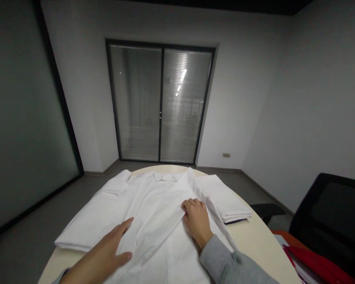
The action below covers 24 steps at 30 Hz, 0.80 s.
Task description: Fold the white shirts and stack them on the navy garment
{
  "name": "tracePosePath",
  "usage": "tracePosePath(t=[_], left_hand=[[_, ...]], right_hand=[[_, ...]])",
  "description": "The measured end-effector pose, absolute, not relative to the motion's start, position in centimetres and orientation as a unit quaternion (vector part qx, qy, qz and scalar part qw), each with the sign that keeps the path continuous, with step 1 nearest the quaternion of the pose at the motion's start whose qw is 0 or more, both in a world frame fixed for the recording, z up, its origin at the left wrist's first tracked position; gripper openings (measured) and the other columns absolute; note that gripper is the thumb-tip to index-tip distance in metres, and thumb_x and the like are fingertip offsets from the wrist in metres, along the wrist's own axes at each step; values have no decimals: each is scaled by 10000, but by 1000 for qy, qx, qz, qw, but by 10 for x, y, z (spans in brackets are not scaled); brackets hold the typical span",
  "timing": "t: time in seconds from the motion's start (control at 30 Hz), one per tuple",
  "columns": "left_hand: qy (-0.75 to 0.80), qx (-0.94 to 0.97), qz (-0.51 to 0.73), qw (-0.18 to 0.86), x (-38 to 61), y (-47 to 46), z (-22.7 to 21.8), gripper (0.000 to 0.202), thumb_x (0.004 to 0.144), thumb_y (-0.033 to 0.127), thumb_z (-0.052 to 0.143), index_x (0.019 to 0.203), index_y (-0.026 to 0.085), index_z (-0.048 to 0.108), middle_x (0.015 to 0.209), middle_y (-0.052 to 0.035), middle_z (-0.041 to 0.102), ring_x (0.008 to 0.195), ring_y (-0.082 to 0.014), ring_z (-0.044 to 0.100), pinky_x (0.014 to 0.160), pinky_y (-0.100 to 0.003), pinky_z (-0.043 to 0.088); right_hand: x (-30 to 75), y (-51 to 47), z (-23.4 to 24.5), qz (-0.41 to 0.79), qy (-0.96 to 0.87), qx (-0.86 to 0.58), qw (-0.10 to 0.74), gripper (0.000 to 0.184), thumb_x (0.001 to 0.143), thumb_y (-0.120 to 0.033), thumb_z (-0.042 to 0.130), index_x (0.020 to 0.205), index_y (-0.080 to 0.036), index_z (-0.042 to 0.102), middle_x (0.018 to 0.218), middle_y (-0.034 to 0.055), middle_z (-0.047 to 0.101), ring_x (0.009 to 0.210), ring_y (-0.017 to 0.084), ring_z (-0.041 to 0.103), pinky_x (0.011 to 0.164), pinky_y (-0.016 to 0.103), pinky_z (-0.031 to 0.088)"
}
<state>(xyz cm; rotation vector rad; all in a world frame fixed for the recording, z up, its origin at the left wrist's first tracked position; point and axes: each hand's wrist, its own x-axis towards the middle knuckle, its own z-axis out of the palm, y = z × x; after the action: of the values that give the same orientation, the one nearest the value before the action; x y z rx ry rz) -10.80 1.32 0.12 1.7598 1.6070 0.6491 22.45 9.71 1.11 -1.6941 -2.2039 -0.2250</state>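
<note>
A white collared shirt (154,209) lies spread over the round table, its collar at the far edge and its lower part running out of view. One sleeve crosses its front diagonally. My right hand (197,219) is on the cloth right of the middle, its fingers curled together over the sleeve's fold; the fingertips are partly hidden. Over the shirt's left side is my left hand (112,246), with thumb and fingers spread apart and nothing held. Folded white cloth (88,221) lies at the left, partly under or against the shirt. Another folded white stack (225,197) lies at the right.
The pale round table (258,244) curves away on both sides. A black mesh chair (331,221) stands at the right, with red items (313,260) near its seat. Beyond the table are a double glass door (159,104) with blinds and a frosted glass panel (23,110).
</note>
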Motion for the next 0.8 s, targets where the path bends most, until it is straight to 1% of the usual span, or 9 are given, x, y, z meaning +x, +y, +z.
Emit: tracePosePath(t=[0.2,0.3,0.4,0.5,0.57,0.67,0.73,0.77,0.8], left_hand=[[617,708,213,271,-122,21,-5,725,701,325,694,1424,300,647,1513,-80,601,1398,-357,550,1213,-465,367],[628,722,214,196,-121,26,-3,683,744,274,626,1425,324,653,1554,-78,560,1401,-379,542,1184,-525,383],[629,741,188,140,-111,25,3,664,703,221,620,1351,335,713,1503,-93,609,1391,-434,528,1144,-601,380],[606,767,172,121,-90,27,17,627,666,232,652,1277,330,755,1449,-103,652,1379,-466,511,1126,-641,350],[581,780,187,137,-69,35,33,581,667,272,689,1239,336,768,1399,-95,686,1315,-454,555,1115,-619,359],[508,816,200,189,-32,72,66,466,710,348,733,1174,330,782,1256,-73,749,1184,-385,633,1078,-515,423],[439,839,221,233,-6,114,87,388,823,408,680,1186,297,765,1211,-63,755,1096,-313,667,1028,-435,468],[410,838,241,268,7,139,95,378,839,414,679,1176,265,760,1173,-68,761,1014,-283,681,978,-404,494],[400,819,273,307,21,165,101,363,855,407,682,1168,238,755,1164,-72,758,996,-262,678,954,-375,504]], right_hand=[[249,103,28,-152,-786,-585,130,311,929,-42,495,1116,-184,698,1161,109,694,1164,290,542,1092,428,294],[258,104,26,-173,-774,-597,119,343,885,-29,535,1156,-167,693,1187,129,691,1197,307,540,1157,477,246],[261,104,21,-187,-760,-611,118,399,834,-39,597,1203,-168,674,1208,134,688,1221,314,541,1189,521,216],[263,104,18,-199,-751,-619,118,436,833,-75,621,1260,-154,651,1310,166,656,1307,337,501,1218,563,161],[265,105,16,-207,-747,-621,117,480,848,-103,621,1327,-139,623,1427,193,597,1393,366,437,1231,588,111],[274,106,15,-203,-734,-636,126,497,888,-94,564,1381,-147,597,1535,184,523,1452,371,382,1234,589,84],[282,108,15,-191,-717,-656,141,472,906,-60,510,1354,-169,615,1522,161,542,1430,351,411,1224,569,115],[286,108,17,-186,-707,-665,149,463,914,-46,485,1335,-181,624,1489,150,570,1403,339,438,1213,557,139],[290,108,18,-184,-699,-673,155,456,922,-40,465,1318,-194,630,1439,141,606,1364,328,470,1199,546,166]])
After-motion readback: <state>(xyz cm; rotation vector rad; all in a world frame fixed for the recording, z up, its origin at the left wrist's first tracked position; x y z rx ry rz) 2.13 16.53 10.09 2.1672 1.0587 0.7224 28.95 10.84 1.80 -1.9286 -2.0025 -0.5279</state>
